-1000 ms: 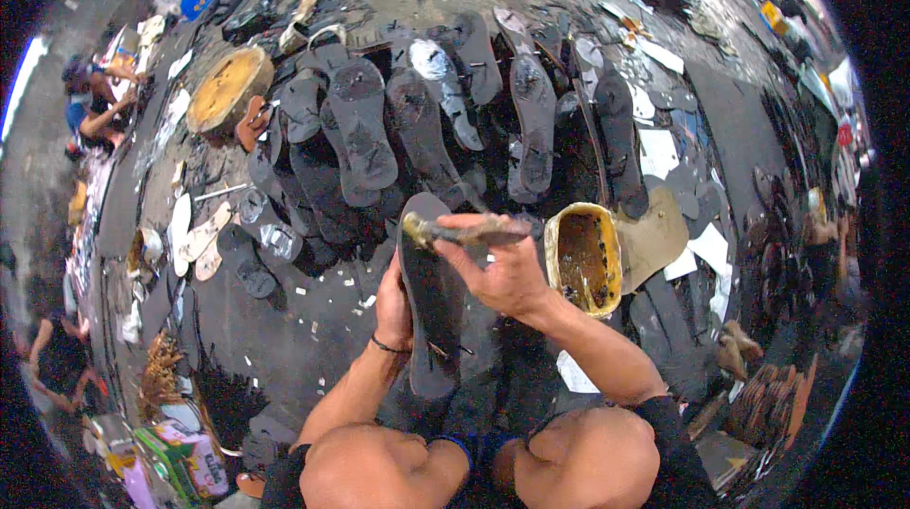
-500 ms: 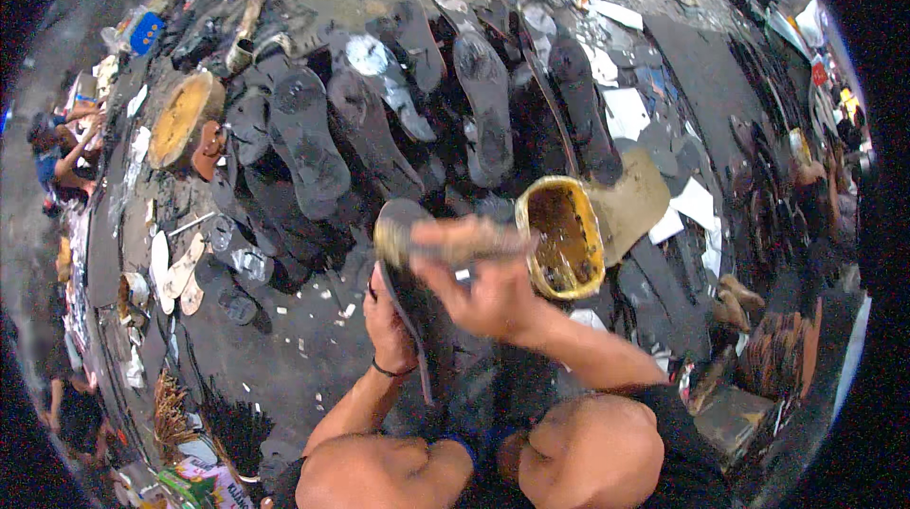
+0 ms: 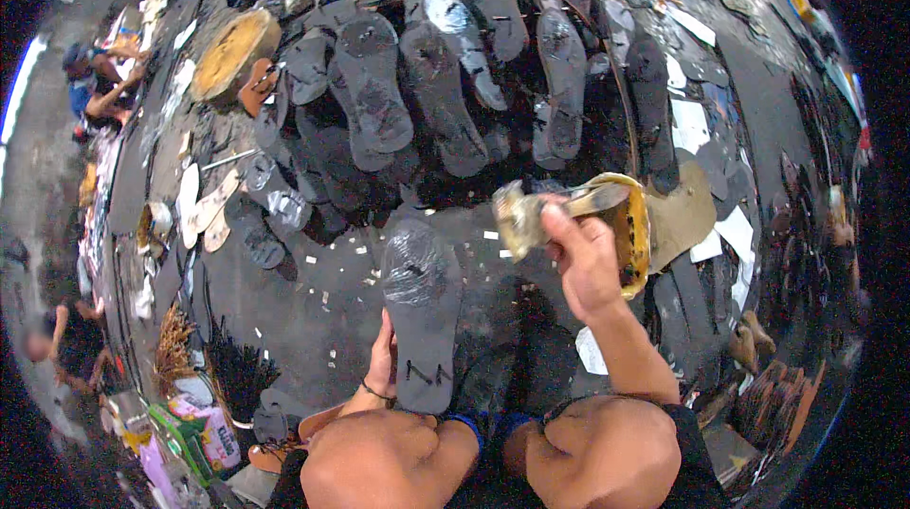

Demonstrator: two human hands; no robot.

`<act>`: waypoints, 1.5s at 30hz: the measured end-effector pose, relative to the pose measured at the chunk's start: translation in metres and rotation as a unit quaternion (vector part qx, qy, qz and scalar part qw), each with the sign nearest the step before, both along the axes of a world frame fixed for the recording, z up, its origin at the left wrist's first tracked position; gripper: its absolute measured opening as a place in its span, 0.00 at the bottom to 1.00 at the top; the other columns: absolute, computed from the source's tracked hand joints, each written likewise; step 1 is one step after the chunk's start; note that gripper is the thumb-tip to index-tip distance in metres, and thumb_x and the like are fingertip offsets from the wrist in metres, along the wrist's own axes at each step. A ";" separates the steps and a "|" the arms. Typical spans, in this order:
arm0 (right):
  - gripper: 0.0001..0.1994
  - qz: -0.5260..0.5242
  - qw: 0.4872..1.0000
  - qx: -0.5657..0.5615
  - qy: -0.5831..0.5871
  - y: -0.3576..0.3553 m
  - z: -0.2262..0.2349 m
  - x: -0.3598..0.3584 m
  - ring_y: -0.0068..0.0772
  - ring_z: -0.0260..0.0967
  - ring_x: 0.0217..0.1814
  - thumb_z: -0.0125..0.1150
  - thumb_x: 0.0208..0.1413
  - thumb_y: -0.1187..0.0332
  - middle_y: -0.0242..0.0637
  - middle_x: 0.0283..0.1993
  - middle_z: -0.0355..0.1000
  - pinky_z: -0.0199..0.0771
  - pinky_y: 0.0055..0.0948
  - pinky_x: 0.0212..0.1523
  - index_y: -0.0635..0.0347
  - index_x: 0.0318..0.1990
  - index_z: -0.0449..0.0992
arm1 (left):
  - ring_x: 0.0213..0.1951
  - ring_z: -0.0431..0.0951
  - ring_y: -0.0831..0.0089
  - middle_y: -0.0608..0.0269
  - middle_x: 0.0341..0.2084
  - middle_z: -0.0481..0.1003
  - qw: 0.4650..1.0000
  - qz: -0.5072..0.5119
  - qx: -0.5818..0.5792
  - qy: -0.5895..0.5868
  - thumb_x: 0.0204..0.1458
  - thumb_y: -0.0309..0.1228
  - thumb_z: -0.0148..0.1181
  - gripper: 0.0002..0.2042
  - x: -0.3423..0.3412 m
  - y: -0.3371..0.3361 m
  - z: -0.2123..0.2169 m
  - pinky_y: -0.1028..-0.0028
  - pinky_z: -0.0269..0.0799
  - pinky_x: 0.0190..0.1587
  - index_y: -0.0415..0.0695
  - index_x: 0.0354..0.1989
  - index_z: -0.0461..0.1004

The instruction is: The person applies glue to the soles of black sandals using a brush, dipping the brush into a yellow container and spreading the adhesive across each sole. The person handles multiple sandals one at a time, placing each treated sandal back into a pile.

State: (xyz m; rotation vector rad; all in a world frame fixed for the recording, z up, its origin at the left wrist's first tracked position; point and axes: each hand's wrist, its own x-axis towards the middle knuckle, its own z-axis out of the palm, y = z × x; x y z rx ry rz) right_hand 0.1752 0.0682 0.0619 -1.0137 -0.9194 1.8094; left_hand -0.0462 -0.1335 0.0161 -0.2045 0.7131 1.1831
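Note:
My left hand [image 3: 381, 362] grips the edge of a dark grey shoe sole [image 3: 423, 319], held toe end away from me. A wet, shiny patch covers its far part, and short black strap ends show near the heel. My left fingers are mostly hidden beneath the sole. To the right, my right hand [image 3: 588, 258] is closed around the handle of a brush [image 3: 517, 220] whose bristles are clogged with a yellowish coating. The brush is apart from the sole. Behind the right hand stands a yellow-rimmed tub [image 3: 638, 272], partly hidden by hand and brush.
Several dark soles [image 3: 373, 82] lie in rows ahead. A yellowish round block [image 3: 237, 52] sits far left. Pale soles [image 3: 216, 201] and a bundle of brown bristles [image 3: 175, 348] lie to my left. A tan sheet [image 3: 684, 215] lies beside the tub. Another person [image 3: 100, 82] is at far left.
My right hand has swung the brush off the sole and to the right. The sole is now lower and turned so its shiny upper face shows. The view has shifted.

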 end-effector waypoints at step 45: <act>0.12 0.183 0.982 -0.036 -0.028 -0.018 -0.029 -0.003 0.20 0.75 0.41 0.71 0.56 0.64 0.30 0.40 0.79 0.76 0.26 0.44 0.61 0.43 0.81 | 0.56 0.75 0.65 0.60 0.53 0.76 0.936 0.039 0.126 0.326 0.64 0.43 0.55 0.23 0.002 0.135 0.017 0.68 0.73 0.57 0.40 0.61 0.68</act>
